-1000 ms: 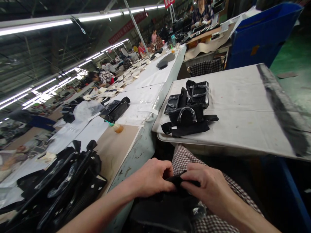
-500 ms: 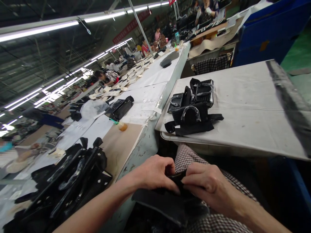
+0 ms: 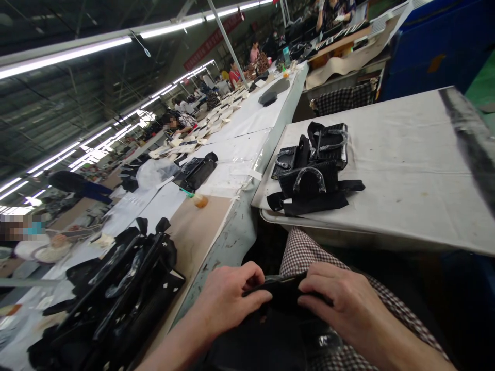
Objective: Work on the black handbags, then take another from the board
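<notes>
A black handbag (image 3: 266, 330) rests on my lap, partly in shadow, with its upper edge toward the tables. My left hand (image 3: 235, 291) is closed on the left part of that edge, thumb on the near side and fingers curled over. On the right part, my right hand (image 3: 332, 296) pinches the same edge between thumb and fingers. A shiny, plastic-wrapped piece shows at the bag's lower right. The bag's lower part runs out of view, and my fingertips are partly hidden behind its edge.
Several black bags with wrapped handles (image 3: 309, 180) lie on the pale table (image 3: 406, 170) ahead. More black bags (image 3: 127, 288) are piled on the left workbench, near a small bottle of amber liquid (image 3: 200, 200). A blue container (image 3: 433, 51) stands at the back right. Other people work farther off.
My hands have moved apart along the bag's edge, the left one leftward and slightly down. The bag's edge now lies more open to view between them. The camera view has shifted slightly.
</notes>
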Available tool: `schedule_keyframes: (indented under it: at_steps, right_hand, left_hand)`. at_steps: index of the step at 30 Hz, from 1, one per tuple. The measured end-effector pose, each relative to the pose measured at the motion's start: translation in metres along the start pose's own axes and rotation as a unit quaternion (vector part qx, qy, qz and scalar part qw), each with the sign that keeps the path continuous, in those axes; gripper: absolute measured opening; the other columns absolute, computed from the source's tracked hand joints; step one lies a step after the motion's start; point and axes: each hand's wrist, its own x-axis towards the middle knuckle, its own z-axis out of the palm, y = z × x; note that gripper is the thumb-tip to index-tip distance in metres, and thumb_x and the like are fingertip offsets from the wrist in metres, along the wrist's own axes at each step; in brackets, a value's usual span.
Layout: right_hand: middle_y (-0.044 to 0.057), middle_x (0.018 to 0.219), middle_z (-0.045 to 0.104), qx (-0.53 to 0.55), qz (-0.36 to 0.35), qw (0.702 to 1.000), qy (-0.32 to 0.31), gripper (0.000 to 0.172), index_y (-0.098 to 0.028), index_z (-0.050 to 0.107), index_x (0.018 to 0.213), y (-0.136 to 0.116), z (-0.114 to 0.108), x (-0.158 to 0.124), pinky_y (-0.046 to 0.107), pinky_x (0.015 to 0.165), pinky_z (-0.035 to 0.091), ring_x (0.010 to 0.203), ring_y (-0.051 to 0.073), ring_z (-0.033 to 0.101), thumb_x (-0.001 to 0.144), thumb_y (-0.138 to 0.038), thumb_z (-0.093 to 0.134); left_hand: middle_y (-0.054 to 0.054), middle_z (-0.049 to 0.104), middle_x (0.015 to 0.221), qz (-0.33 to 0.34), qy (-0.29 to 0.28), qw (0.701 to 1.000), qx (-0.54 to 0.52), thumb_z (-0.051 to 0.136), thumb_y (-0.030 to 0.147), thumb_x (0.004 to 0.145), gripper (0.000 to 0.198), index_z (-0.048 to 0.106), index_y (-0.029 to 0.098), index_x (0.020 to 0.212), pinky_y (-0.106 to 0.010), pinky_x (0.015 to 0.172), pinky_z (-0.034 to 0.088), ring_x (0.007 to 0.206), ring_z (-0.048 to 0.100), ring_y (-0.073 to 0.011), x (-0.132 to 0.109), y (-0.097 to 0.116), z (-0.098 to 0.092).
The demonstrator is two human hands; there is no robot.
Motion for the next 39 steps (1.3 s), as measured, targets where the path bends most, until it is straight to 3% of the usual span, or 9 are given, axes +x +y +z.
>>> schedule_keyframes:
  at_steps: [5, 12, 16, 19, 23, 26, 29, 34, 39]
  right_hand:
    - [-0.002, 0.076, 0.061, 0.071, -0.09, 0.993, -0.014, 0.018, -0.021, 0.064, 0.078, -0.007, -0.003, 0.001, 0.028, 0.061, 0.036, 0.071, 0.014, 0.054, 0.092, -0.011, 0.058]
    - [0.001, 0.066, 0.055, 0.051, -0.177, 0.983, 0.018, 0.028, -0.017, 0.063, 0.076, -0.01, -0.004, 0.003, 0.031, 0.054, 0.03, 0.064, 0.016, 0.047, 0.096, -0.009, 0.045]
    - [0.001, 0.074, 0.06, -0.006, -0.091, 0.993, 0.069, 0.015, -0.02, 0.065, 0.082, -0.005, 0.002, 0.0, 0.031, 0.06, 0.036, 0.069, 0.018, 0.053, 0.093, -0.014, 0.057]
    - [-0.001, 0.076, 0.062, -0.076, 0.005, 0.992, 0.096, 0.009, -0.023, 0.064, 0.082, -0.002, 0.003, -0.004, 0.032, 0.062, 0.037, 0.071, 0.02, 0.058, 0.084, -0.017, 0.07]
    - [-0.004, 0.079, 0.063, -0.096, 0.071, 0.992, 0.028, 0.016, -0.026, 0.064, 0.08, -0.002, -0.009, -0.003, 0.031, 0.062, 0.038, 0.076, 0.02, 0.061, 0.078, -0.015, 0.075]
    - [-0.003, 0.082, 0.061, -0.096, 0.077, 0.992, -0.026, 0.017, -0.026, 0.064, 0.078, -0.004, -0.023, 0.003, 0.03, 0.064, 0.04, 0.082, 0.02, 0.06, 0.082, -0.011, 0.071]
    - [-0.001, 0.086, 0.055, -0.105, 0.078, 0.991, -0.035, 0.018, -0.024, 0.063, 0.072, -0.003, -0.033, 0.01, 0.027, 0.059, 0.037, 0.08, 0.018, 0.056, 0.081, -0.012, 0.072]
    - [-0.003, 0.098, 0.058, 0.037, 0.056, 0.998, -0.008, 0.021, -0.02, 0.06, 0.071, 0.007, -0.029, 0.012, 0.025, 0.072, 0.043, 0.086, 0.014, 0.057, 0.081, -0.005, 0.071]
    - [-0.003, 0.097, 0.068, 0.204, 0.073, 0.974, 0.068, 0.015, -0.022, 0.062, 0.074, 0.02, -0.004, 0.008, 0.022, 0.082, 0.045, 0.09, 0.014, 0.063, 0.088, -0.015, 0.063]
  left_hand:
    - [0.003, 0.066, 0.071, 0.023, 0.003, 1.0, 0.001, 0.068, 0.036, 0.077, 0.014, 0.064, 0.022, 0.079, -0.019, 0.059, 0.04, 0.07, 0.06, -0.0157, 0.002, -0.006, 0.0]
    - [0.004, 0.071, 0.084, 0.07, -0.022, 0.997, 0.028, 0.066, 0.031, 0.081, 0.011, 0.066, 0.025, 0.09, -0.02, 0.067, 0.043, 0.079, 0.064, -0.0165, 0.01, -0.009, -0.002]
    - [0.005, 0.07, 0.106, 0.152, -0.051, 0.986, 0.052, 0.057, 0.021, 0.088, 0.026, 0.064, 0.031, 0.111, -0.021, 0.084, 0.041, 0.097, 0.064, -0.0165, 0.009, -0.005, -0.005]
    - [0.005, 0.07, 0.107, 0.168, -0.064, 0.981, 0.067, 0.056, 0.02, 0.089, 0.029, 0.063, 0.031, 0.115, -0.02, 0.085, 0.041, 0.098, 0.064, -0.0165, 0.013, -0.004, -0.006]
    - [0.003, 0.07, 0.105, 0.171, -0.064, 0.981, 0.061, 0.054, 0.021, 0.089, 0.028, 0.064, 0.028, 0.114, -0.02, 0.083, 0.042, 0.095, 0.064, -0.0167, 0.02, -0.004, -0.004]
    - [0.003, 0.07, 0.105, 0.168, -0.061, 0.982, 0.062, 0.054, 0.021, 0.089, 0.027, 0.065, 0.027, 0.113, -0.021, 0.083, 0.043, 0.094, 0.064, -0.0169, 0.022, -0.004, -0.002]
    - [0.004, 0.07, 0.103, 0.167, -0.055, 0.982, 0.065, 0.054, 0.02, 0.089, 0.027, 0.064, 0.029, 0.113, -0.02, 0.082, 0.043, 0.093, 0.064, -0.0162, 0.021, -0.005, -0.002]
    - [0.005, 0.069, 0.097, 0.173, -0.038, 0.983, 0.057, 0.057, 0.022, 0.091, 0.021, 0.065, 0.029, 0.109, -0.019, 0.079, 0.042, 0.088, 0.064, -0.0144, 0.022, -0.013, 0.001]
    - [0.006, 0.07, 0.099, 0.187, -0.012, 0.981, 0.047, 0.058, 0.032, 0.094, 0.016, 0.065, 0.03, 0.109, -0.02, 0.079, 0.042, 0.09, 0.064, -0.0143, 0.022, -0.021, 0.008]
